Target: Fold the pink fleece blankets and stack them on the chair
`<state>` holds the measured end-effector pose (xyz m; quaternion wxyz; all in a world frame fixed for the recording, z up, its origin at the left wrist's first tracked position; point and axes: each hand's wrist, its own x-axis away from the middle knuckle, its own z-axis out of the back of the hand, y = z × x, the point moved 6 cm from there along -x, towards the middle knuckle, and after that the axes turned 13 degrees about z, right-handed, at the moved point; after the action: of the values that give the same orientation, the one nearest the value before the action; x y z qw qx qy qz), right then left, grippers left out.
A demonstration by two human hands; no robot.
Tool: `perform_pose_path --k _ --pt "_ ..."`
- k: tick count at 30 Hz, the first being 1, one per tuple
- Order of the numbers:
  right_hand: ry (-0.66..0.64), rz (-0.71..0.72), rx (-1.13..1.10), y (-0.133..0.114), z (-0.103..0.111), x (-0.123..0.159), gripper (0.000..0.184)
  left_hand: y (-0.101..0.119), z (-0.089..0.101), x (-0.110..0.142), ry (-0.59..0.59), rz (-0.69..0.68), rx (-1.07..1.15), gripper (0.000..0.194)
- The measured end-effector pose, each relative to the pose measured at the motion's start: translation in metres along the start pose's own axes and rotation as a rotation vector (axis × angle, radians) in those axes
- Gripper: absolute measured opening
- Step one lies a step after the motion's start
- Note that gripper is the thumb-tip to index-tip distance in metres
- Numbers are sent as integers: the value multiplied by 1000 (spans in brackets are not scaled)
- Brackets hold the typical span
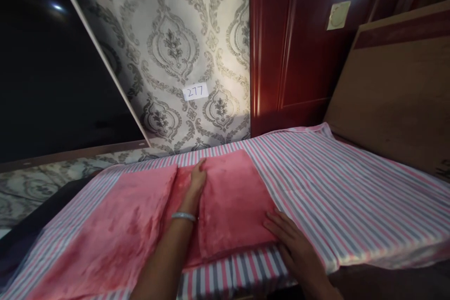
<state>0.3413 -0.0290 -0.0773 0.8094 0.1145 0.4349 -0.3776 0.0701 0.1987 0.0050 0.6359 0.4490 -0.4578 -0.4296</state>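
Right hand (290,239) is flattened, fingers extended against the right edge of the pink cloth (235,197), clasping nothing. Cloth lies folded in panels on a striped sheet (344,187). Left hand (198,178) touches an inner fold farther back; its grip cannot be determined. Beyond: patterned wall (172,47), paper label (195,91) reading 277.

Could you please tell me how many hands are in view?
2: left hand on the pink cloth, near its far edge; right hand at its right edge.
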Motion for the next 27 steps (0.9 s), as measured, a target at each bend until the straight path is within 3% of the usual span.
perform_pose_path --k 4,8,11,13,17,21,24,27 --pt "5 -12 -13 -2 1 -1 58 -6 9 -7 118 -19 -145 60" --pt "-49 -39 -107 -3 18 -10 53 -10 17 -13 105 13 -237 61" --pt "-41 -158 -228 13 36 -33 49 -7 19 -18 102 27 -274 57" --pt "-22 -257 -265 34 37 -61 46 -3 18 -22 119 26 -306 55" --pt "-152 -316 -146 77 -8 -139 57 10 7 -26 171 29 -426 56" --pt "-456 -335 35 100 -78 -197 61 21 -5 -25 262 47 -579 55" --pt "-579 -332 117 105 -112 -203 60 17 -10 -23 313 56 -669 46" --pt "-636 -312 142 109 -131 -187 61 6 -11 -26 327 48 -714 36"
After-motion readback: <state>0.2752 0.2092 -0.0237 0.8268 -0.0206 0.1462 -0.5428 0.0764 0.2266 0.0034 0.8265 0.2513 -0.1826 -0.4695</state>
